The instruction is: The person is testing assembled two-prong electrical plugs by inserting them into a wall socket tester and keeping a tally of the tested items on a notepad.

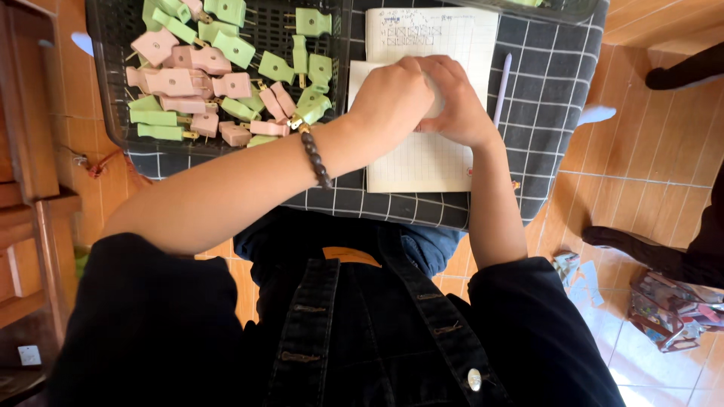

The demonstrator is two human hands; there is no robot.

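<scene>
Two hands (392,94) (460,105), one notebook (422,162), one pen (502,87), one basket (113,45).

Packages, labels, signs and screens in the head view. One colourful package (675,313) lies on the tiled floor at the lower right, beside a dark shoe; it is a crumpled, glossy wrapper or bag, roughly boxy in outline, printed in red, white and mixed bright colours (its exact kind cannot be told); just to its left lie small torn scraps of pale printed wrapping (567,265), greyish and light blue, flat on the tile; a small white square label (29,355), with faint dark marks, sits on the dark wooden surface at the lower left edge; no signs and no screens appear.
</scene>
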